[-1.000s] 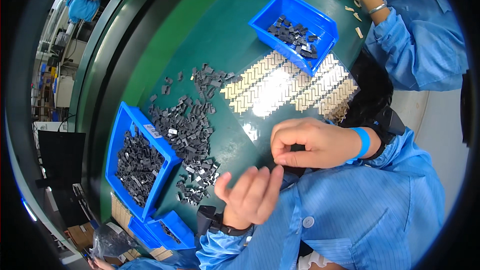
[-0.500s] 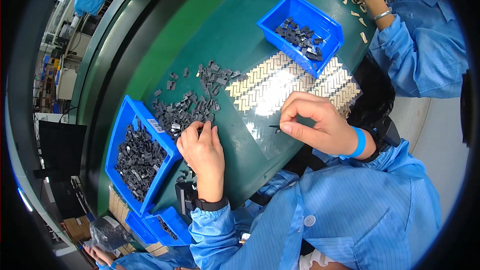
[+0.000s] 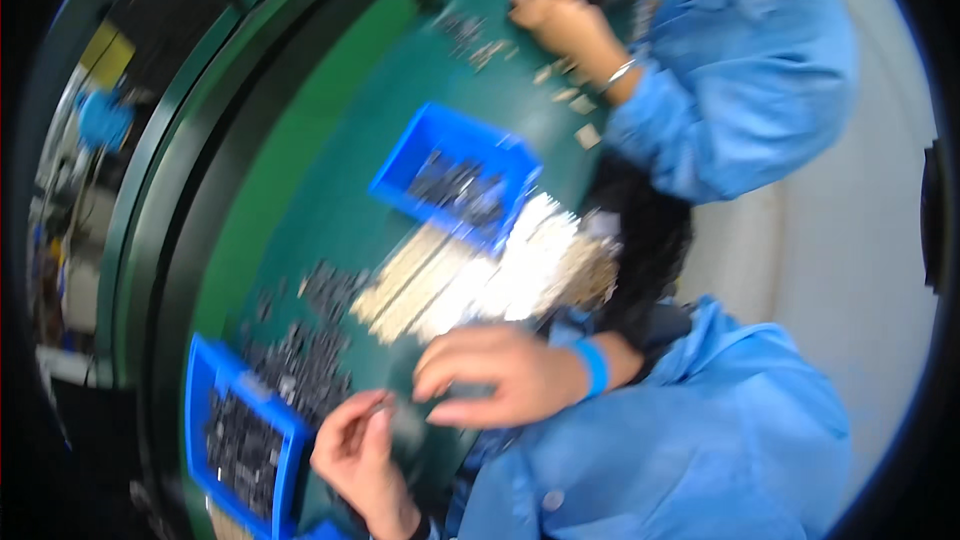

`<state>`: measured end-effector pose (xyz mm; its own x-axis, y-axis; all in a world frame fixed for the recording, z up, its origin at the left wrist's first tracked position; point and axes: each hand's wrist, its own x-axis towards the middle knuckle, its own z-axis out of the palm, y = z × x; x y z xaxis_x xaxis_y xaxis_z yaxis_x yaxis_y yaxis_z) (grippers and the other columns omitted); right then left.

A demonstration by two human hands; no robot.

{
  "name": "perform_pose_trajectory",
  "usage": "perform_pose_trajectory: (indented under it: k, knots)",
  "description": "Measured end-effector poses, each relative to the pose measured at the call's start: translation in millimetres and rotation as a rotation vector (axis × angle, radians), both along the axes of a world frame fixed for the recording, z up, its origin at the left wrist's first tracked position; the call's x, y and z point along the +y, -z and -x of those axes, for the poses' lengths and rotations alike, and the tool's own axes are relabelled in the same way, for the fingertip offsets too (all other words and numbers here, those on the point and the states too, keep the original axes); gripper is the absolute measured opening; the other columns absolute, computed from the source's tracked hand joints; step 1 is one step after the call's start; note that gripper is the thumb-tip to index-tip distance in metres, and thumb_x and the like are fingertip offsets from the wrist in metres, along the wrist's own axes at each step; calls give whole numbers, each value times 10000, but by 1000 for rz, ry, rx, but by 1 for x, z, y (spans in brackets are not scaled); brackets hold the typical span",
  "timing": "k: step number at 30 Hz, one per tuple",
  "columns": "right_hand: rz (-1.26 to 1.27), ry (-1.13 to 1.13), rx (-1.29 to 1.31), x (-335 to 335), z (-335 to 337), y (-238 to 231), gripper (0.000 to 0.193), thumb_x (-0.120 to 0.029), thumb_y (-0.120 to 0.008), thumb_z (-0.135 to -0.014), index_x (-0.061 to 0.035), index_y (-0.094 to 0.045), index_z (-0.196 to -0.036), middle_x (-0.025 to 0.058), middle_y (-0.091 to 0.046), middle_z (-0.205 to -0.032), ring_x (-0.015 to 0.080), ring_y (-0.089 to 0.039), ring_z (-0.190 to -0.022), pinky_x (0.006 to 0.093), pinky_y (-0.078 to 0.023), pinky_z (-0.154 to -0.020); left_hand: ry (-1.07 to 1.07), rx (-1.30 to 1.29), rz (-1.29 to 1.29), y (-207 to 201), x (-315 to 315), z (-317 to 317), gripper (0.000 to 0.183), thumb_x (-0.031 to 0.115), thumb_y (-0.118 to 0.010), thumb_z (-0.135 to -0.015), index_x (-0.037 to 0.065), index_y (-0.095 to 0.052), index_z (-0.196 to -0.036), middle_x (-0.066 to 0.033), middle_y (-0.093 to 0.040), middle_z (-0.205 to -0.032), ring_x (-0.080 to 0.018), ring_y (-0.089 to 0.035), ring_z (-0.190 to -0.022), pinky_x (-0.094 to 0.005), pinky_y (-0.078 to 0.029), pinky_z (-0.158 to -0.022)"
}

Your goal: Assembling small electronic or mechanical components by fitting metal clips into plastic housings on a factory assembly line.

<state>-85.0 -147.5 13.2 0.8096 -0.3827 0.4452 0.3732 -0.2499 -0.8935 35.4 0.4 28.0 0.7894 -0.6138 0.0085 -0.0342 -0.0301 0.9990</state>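
Observation:
The picture is smeared by motion. My left hand [image 3: 362, 460] is closed, thumb and fingertips pinched together beside the pile of small dark grey plastic pieces [image 3: 300, 375]. Something small and dark seems to be at its fingertips, too blurred to name. To its right, my right hand [image 3: 500, 375] hovers at the near edge of the green table, a blue band on its wrist. Its fingers are curved, with a gap between thumb and forefinger and nothing visible there. Just beyond lies a sheet of pale pieces in slanting rows [image 3: 420, 285], partly washed out by glare.
A blue bin [image 3: 300, 445] of dark pieces stands at the lower left. Another blue bin [image 3: 400, 175] with dark pieces sits at the sheet's far edge. A co-worker's hands [image 3: 570, 15] work at the far end, near scattered pale bits [image 3: 587, 136]. A dark rail [image 3: 175, 170] runs along the left.
The view has shifted, and the far co-worker shows more fully. My left hand has left the pile and closed in a pinch. My right hand has come closer to it; its dark piece no longer shows.

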Motion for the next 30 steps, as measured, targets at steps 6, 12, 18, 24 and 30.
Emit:
perform_pose_trajectory:
  k: [6, 12, 18, 24, 30]
  knots:
    - [43, 94, 34, 1, -4, 16, 192, -47, -627, -770, -10, -565, -948, 109, -577, -877, 261, -581, -785, 316, -465, -699, -176, -261, -209, 50, 6, -61, 107, 14, -617, -795, -47, -615, -883, -60, -618, -812, -100, -562, -716, -203, -446, -663]
    - [-89, 308, 49, -27, 6, 41, 188, 2, -606, -788, 22, -557, -968, 79, -589, -843, 133, -579, -754, 253, -469, -689, -231, -276, -95, 47, 4, -55, 112, 24, -626, -806, -20, -622, -908, -69, -631, -836, -107, -593, -735, -212, -476, -693]
    - [63, 368, 19, -37, 19, 54, 151, -2, -621, -776, 15, -561, -913, 84, -588, -810, 143, -577, -706, 252, -464, -643, -137, 304, 195, 25, 21, -46, 227, 96, -544, -872, 3, -536, -1079, -141, -623, -948, -219, -628, -841, -295, -533, -717]
    - [201, 264, -126, -27, 58, 56, 172, 17, -660, -711, -18, -578, -858, 70, -591, -765, 190, -567, -626, 280, -447, -545, 95, 600, 405, 20, 52, -29, 222, 90, -466, -898, -16, -514, -1087, -191, -556, -996, -268, -589, -860, -332, -543, -739]
    - [386, -5, 285, -24, 108, 118, 190, -73, -651, -753, -49, -575, -925, 78, -589, -768, 245, -573, -664, 325, -458, -586, 92, 818, 522, 15, 49, -20, 218, 124, -405, -931, 13, -478, -1104, -179, -547, -965, -251, -573, -803, -326, -537, -670]
